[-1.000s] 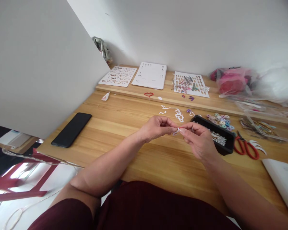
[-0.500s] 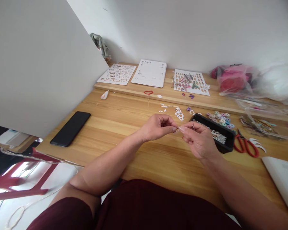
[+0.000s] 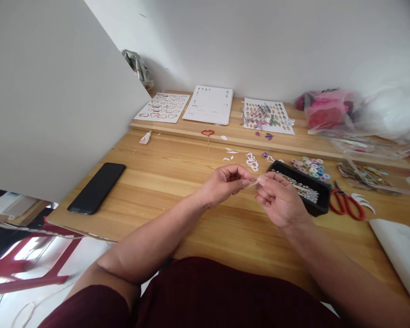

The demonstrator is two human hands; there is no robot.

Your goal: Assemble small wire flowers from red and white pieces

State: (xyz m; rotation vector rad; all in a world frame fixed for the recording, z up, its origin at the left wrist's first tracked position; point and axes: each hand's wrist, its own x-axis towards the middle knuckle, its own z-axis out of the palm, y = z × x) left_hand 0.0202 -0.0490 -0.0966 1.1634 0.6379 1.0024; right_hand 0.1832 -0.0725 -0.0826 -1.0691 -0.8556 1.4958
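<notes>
My left hand (image 3: 223, 186) and my right hand (image 3: 280, 200) meet fingertip to fingertip above the wooden table. Between them is a small, thin whitish strip (image 3: 253, 183), pinched by thumb and forefinger on both sides. Its exact kind is too small to tell, and the fingertips cover its ends. Just beyond my right hand stands a black tray (image 3: 323, 205) of silvery beads, partly behind the fingers. White cut-out shapes (image 3: 252, 161) lie on the tabletop past my hands.
Red-handled scissors (image 3: 346, 205) and thread spools (image 3: 310, 167) are at the right, near a white box-like object (image 3: 398, 250). A black phone (image 3: 97, 187) and a small glue bottle (image 3: 145, 137) lie left. Patterned sheets (image 3: 208, 105) rest on the raised back ledge (image 3: 177, 129).
The view has shifted slightly, so the table items sit a little further left. Both hands keep their pinch, and a bit more of the whitish strip shows between the fingertips.
</notes>
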